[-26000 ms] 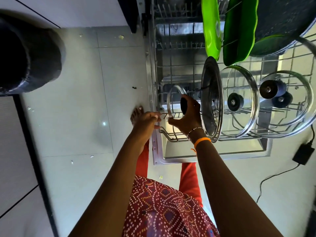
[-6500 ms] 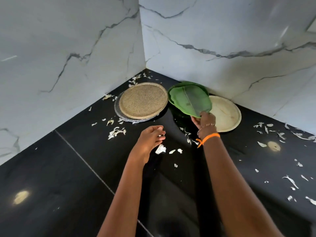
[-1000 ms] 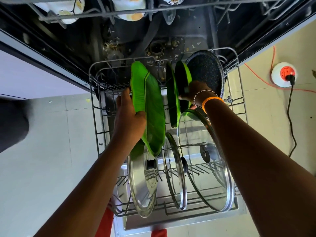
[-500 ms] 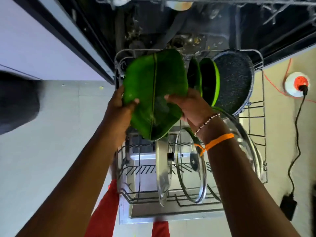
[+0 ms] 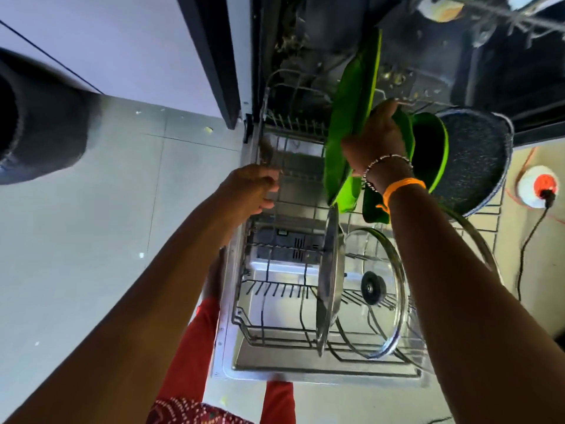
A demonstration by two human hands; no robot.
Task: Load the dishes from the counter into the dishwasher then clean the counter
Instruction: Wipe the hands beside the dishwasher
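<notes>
A pale tiled floor [image 5: 91, 240] is seen from above, with an open dishwasher and its lower rack [image 5: 284, 338] pulled out over the door. A green leaf-shaped plate [image 5: 345, 123] is held on edge over the rack's rear rows, gripped at its rim by the right hand [image 5: 374, 139], whose fingers are curled round it. The left hand [image 5: 249, 191] is held beside the rack's left rim with fingers loosely bent; whether the wire is actually grasped cannot be told. Behind the plate, two more green plates [image 5: 428, 151] and a dark speckled pan [image 5: 477, 160] are stood upright, and a steel lid [image 5: 328, 280] and a glass lid [image 5: 379, 289] are slotted nearer the front. The plate does not appear seated between the tines yet. If it is released off a slot, it could be tipped against the neighbouring plates or dropped onto the steel lid just below; the one-handed grip at the rim leaves it liable to swing.
</notes>
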